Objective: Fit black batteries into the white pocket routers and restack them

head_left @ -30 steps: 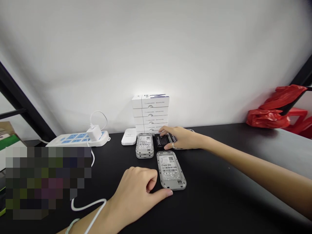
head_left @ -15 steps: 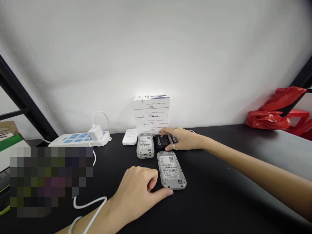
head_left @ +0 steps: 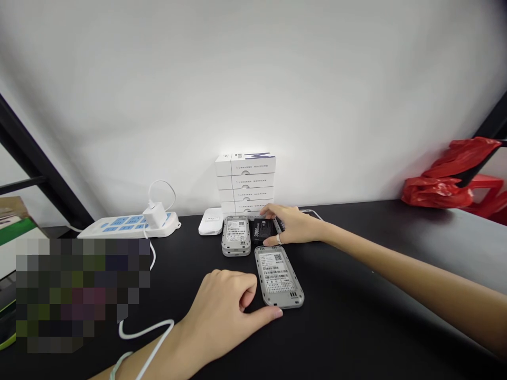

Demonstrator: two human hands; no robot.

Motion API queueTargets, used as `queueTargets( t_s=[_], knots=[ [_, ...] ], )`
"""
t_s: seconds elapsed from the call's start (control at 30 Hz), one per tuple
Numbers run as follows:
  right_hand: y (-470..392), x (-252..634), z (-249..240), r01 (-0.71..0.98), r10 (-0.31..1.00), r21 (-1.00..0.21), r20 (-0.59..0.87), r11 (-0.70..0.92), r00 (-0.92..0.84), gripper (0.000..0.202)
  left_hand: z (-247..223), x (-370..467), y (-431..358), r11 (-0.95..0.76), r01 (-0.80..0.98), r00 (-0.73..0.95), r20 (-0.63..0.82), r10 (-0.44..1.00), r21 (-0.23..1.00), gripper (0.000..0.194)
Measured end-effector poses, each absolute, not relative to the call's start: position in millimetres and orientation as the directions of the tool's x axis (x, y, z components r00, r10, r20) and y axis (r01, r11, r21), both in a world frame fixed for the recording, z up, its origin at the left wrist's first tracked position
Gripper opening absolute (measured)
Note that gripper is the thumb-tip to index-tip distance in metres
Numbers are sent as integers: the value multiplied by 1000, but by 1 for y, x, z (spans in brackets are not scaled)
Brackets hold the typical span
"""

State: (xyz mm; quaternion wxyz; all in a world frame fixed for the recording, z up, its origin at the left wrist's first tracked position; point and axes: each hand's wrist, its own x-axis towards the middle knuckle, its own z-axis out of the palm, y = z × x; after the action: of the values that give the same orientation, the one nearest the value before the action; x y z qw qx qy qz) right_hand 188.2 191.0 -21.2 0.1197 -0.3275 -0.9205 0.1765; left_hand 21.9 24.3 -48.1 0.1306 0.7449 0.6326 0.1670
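Note:
My left hand [head_left: 229, 311] rests on the black table, its thumb stretched along the near edge of a grey device [head_left: 279, 277] and its other fingers curled. The device lies with its labelled recess facing up. Farther back, my right hand [head_left: 293, 224] has thumb and fingers around a black battery [head_left: 262, 230] marked 3000mAh. Another battery and a device frame are partly hidden beneath that hand. Left of the battery sits a stack of grey devices [head_left: 236, 235] with labels showing. A stack of white square covers [head_left: 211, 221] lies beside it.
White boxes [head_left: 246, 182] are stacked against the wall. At the left, a power strip [head_left: 127, 227] holds a white charger [head_left: 155, 215], whose cable runs past my left wrist. Red plastic bags [head_left: 435, 192] sit at the right.
My right hand has shifted slightly left, closer around the black battery, uncovering more of the pale rim behind it. My left hand is nearly unchanged.

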Motion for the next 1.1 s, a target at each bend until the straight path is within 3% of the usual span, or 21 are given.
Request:
queueTargets(
  t_s=[0.2, 0.4, 0.73, 0.83, 1.0, 1.1],
  knots=[
    [176, 202, -16, 546, 688, -469, 211, 695, -694, 59, -47, 22, 23, -165, 898, 146, 79, 986, 408, 52],
    [140, 225, -22, 558, 696, -501, 133, 661, -705, 62, -46, 23, 23, -162, 898, 143, 75, 987, 409, 53],
    [125, 229, -30, 419, 555, -563, 87, 713, -827, 52, -47, 22, 25, -159, 906, 138, 80, 987, 393, 52],
    [117, 229, -30, 422, 535, -504, 99, 754, -839, 58, -47, 22, 25, -166, 904, 145, 83, 986, 395, 52],
    [102, 228, -34, 404, 442, -219, 171, 888, -880, 73, -48, 21, 24, -186, 902, 158, 104, 982, 391, 53],
    [100, 227, -37, 408, 428, -141, 170, 902, -887, 80, -49, 21, 24, -189, 902, 159, 108, 981, 389, 53]
  ],
)
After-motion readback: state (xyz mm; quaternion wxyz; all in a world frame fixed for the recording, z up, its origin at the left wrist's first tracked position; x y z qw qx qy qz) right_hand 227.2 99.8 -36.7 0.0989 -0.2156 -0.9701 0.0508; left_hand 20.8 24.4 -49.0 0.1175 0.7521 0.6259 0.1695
